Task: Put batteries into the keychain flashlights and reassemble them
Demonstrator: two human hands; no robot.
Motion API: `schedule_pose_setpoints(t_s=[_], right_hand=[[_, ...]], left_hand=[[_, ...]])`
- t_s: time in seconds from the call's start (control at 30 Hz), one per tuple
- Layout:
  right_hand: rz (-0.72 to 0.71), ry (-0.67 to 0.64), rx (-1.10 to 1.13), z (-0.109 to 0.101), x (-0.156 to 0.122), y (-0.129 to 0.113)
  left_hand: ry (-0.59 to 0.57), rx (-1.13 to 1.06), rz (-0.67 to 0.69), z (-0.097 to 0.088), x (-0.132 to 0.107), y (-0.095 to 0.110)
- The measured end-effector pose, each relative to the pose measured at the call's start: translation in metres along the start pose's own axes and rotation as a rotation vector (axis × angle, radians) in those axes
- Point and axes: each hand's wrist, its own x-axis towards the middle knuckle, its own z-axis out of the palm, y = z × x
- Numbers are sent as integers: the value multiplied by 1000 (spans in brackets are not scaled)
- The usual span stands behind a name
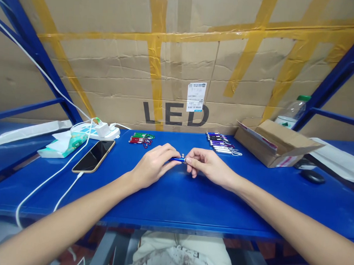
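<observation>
Pinching a blue tube (178, 159), left hand (154, 164) and right hand (207, 166) seem nearly closed.

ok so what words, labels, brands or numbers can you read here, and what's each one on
"LED": cardboard behind the table
White sticker on it: barcode and print, too small to read
Open box's label: reddish marks, too blurred
Bottle label: too blurred
Clothing print: letters, not clear
Blue tube between the hands: none legible
</observation>
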Motion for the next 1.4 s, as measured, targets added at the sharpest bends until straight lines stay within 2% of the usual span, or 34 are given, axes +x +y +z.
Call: schedule_pose_setpoints(t_s=[0.23, 0.47, 0.57, 0.7, 0.8, 0.93, 1.1, 1.4], right_hand=[[146, -26, 171, -1, 0, -2], [148, -69, 157, -1, -4, -13], [67, -44, -64, -6, -5, -15], [-175, 192, -692, -23, -5, -16], [-172, 234, -945, -42, -6, -20], [-72, 98, -1106, -67, -7, -27], [156, -173, -1056, -85, -11, -33], [235, -237, -1082, -93, -13, -25]], left_hand=[[29, 177, 163, -3, 3, -1], [53, 246, 229, -5, 6, 0], [40, 173, 142, -5, 6, 0], [9, 2, -70, -3, 6, -3], [-5, -66, -166, -2, 6, -6], [-33, -73, -196, -1, 4, -9], [-39, -75, -198, -1, 4, -10], [-69, -55, -201, 0, 3, -11]])
